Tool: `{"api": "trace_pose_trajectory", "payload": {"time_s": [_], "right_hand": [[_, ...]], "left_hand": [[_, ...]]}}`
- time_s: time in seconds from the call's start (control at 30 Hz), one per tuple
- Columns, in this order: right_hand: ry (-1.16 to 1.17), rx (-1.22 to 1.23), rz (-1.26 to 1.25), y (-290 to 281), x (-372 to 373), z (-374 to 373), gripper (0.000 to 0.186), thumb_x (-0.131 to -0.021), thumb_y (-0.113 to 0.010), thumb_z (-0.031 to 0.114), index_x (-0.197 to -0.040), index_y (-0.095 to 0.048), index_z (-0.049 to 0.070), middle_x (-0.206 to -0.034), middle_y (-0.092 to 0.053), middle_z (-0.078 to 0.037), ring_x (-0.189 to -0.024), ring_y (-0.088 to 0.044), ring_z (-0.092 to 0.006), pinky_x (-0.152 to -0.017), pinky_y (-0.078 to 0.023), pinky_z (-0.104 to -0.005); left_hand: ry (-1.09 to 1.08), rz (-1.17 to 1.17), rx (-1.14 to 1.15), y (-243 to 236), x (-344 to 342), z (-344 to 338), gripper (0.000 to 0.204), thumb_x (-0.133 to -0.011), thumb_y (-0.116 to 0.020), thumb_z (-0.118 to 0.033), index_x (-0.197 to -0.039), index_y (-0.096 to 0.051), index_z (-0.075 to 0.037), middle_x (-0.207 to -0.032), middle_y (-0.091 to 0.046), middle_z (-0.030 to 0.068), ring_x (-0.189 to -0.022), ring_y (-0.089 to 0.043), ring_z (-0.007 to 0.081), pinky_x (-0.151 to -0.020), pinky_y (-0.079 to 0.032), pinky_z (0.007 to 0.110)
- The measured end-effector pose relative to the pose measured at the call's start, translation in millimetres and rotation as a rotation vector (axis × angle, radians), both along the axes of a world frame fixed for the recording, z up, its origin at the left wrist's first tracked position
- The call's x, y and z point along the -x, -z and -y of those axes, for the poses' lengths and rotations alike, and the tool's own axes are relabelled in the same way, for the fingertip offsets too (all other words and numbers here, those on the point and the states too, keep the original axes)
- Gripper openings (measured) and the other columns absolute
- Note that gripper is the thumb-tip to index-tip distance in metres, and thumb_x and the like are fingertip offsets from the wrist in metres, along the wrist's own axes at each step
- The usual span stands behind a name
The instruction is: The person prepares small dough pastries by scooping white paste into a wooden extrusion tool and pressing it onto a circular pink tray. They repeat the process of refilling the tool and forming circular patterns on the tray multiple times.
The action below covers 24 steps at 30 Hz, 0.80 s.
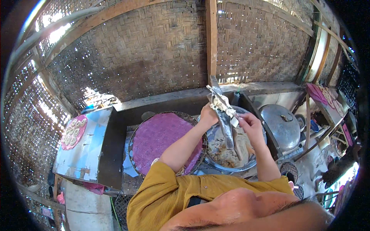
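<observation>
Above a wide metal basin (218, 166) I hold up a long, narrow metal tool (226, 133) with two arms, its middle caked in pale, sticky dough (220, 104). My left hand (208, 116) is closed around the tool at its doughy part. From the other side, my right hand (251, 124) pinches a small, flat, whitish piece (234, 122) against the dough; whether it is a scraper or a lump cannot be told. Inside the basin lies more wet, pale dough (241, 144), with a brownish patch near its front.
Left of the basin, a round woven tray (131, 148) carries a purple cloth (163, 139). Farther left, pale rounds lie on a pink cloth (74, 131) atop a worn box (86, 142). A big lidded pot (280, 125) stands right. A woven wall (154, 57) and wooden post (211, 38) rise behind.
</observation>
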State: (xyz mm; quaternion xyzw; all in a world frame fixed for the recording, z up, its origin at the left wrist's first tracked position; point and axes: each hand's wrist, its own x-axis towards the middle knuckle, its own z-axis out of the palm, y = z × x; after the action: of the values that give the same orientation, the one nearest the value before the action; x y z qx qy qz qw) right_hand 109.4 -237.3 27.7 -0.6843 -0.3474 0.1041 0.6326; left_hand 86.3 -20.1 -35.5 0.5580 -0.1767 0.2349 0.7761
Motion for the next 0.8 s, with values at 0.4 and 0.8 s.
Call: {"api": "trace_pose_trajectory", "payload": {"time_s": [0.4,0.8], "right_hand": [[0.259,-0.093,0.319,-4,-20,-9,0.018,-0.074,-0.064,0.013,-0.087,-0.061,0.001,-0.072,-0.062,-0.004,-0.066,-0.054,-0.0059,-0.06,-0.043,-0.0216],[0.108,-0.098,0.431,37,-29,18,0.016,-0.07,-0.067,0.009,-0.082,-0.061,0.0,-0.077,-0.064,-0.009,-0.065,-0.06,-0.0128,-0.058,-0.046,-0.0234]], "left_hand": [[-0.911,-0.257,-0.973,-37,26,22,0.031,-0.066,-0.064,-0.03,-0.092,-0.062,-0.013,-0.084,-0.062,0.0137,-0.079,-0.059,0.0312,-0.068,-0.047,0.039],[-0.891,-0.439,-0.9,-29,29,-21,0.032,-0.069,-0.06,-0.034,-0.092,-0.062,-0.012,-0.087,-0.062,0.0129,-0.084,-0.059,0.0292,-0.071,-0.047,0.035]]}}
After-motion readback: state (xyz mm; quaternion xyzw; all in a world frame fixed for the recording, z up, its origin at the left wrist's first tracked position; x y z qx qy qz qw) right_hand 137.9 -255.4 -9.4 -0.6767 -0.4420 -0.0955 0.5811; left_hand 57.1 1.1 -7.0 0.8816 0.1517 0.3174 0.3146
